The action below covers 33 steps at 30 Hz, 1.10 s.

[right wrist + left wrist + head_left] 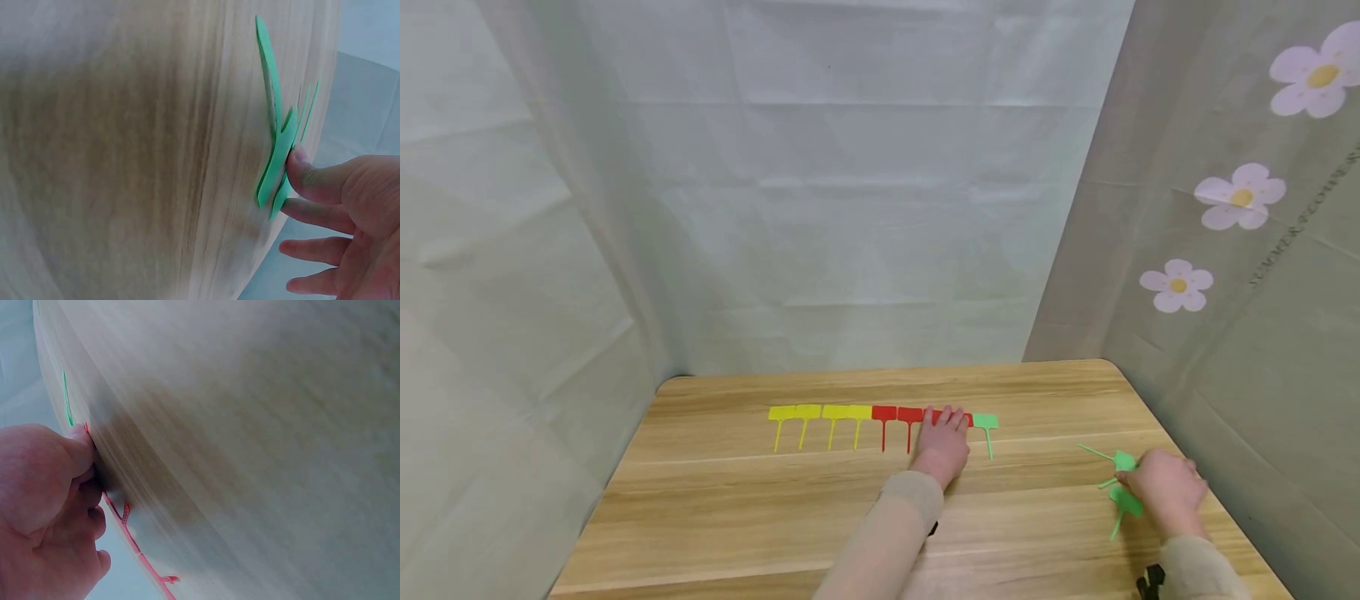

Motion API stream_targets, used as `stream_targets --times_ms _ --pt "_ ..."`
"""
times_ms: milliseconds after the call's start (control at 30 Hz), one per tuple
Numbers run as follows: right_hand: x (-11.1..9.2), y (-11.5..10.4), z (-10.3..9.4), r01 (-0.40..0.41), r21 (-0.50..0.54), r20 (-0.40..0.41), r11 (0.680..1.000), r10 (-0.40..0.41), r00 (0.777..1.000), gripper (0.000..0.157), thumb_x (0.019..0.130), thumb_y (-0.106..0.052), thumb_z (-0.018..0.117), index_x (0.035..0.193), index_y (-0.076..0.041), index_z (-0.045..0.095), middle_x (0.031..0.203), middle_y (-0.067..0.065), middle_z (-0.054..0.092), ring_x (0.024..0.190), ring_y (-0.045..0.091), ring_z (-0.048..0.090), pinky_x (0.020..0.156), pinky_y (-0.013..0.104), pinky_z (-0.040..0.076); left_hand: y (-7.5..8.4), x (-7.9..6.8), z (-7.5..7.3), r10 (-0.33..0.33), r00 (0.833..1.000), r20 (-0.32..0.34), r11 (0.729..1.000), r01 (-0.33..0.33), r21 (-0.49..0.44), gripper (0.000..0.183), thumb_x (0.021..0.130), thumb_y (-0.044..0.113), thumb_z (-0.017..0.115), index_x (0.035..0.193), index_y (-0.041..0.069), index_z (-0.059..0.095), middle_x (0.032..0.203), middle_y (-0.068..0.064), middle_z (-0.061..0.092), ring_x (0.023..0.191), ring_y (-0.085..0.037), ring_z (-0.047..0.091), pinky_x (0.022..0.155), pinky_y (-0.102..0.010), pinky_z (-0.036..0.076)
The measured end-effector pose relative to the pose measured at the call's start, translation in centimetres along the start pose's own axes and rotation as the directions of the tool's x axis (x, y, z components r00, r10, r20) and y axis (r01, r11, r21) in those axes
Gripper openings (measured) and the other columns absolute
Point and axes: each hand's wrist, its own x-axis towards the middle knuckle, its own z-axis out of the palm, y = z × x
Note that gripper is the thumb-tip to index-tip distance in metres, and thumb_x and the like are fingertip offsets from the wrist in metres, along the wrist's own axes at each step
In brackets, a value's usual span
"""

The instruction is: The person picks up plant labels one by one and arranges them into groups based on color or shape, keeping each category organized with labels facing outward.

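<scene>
T-shaped plastic plant labels lie in a row across the table: several yellow labels point(808, 412), then several red labels point(910, 414), then one green label point(985, 421) at the right end. My left hand point(943, 446) rests on the right-hand red labels and partly covers them; its fingers reach forward, fairly straight. To the right, a few loose green labels point(1125, 500) lie overlapping at odd angles. Over these, my right hand point(1168, 487) pinches one green label point(284, 140) between thumb and forefinger, the other fingers held away. The hand hides part of this group.
The wood-grain table point(737, 517) has rounded far corners. Pale cloth point(865, 208) hangs behind it and at both sides, with printed flowers point(1240, 197) on the right. The right hand is near the table's right edge.
</scene>
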Motion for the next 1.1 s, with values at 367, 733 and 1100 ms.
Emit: stream_targets --times_ms 367,733,1100 --pt "0.2 -1.2 -0.2 -0.045 -0.014 0.012 0.999 0.045 0.999 0.059 0.081 -0.037 0.079 0.111 0.011 0.062 0.126 0.046 0.048 0.124 0.070 0.025 0.099 0.079 0.023 -0.2 0.1 0.1 -0.015 1.000 0.002 1.000 0.015 -0.004 0.059 0.104 0.047 0.044 0.158 0.027 0.031 0.164 0.010 0.023 0.151 -0.015 0.018 0.121 -0.048 0.015" --pt "0.0 -1.4 -0.1 -0.099 0.008 0.001 0.995 0.099 0.995 0.040 0.080 -0.029 0.079 0.095 0.006 0.066 0.108 0.045 0.051 0.114 0.066 0.037 0.087 0.070 0.037 0.4 0.0 -0.1 -0.016 1.000 0.009 1.000 0.017 -0.019 0.055 0.106 0.042 0.041 0.158 0.027 0.031 0.164 0.010 0.023 0.151 -0.015 0.017 0.121 -0.048 0.013" --pt "0.8 -1.5 0.4 -0.132 -0.015 0.007 0.991 0.133 0.991 0.056 0.081 -0.024 0.076 0.116 0.017 0.058 0.130 0.050 0.040 0.125 0.067 0.031 0.095 0.072 0.036 0.6 0.0 0.1 -0.031 1.000 0.003 0.999 0.031 -0.008 0.055 0.106 0.041 0.041 0.158 0.028 0.030 0.164 0.010 0.022 0.151 -0.015 0.017 0.121 -0.049 0.013"
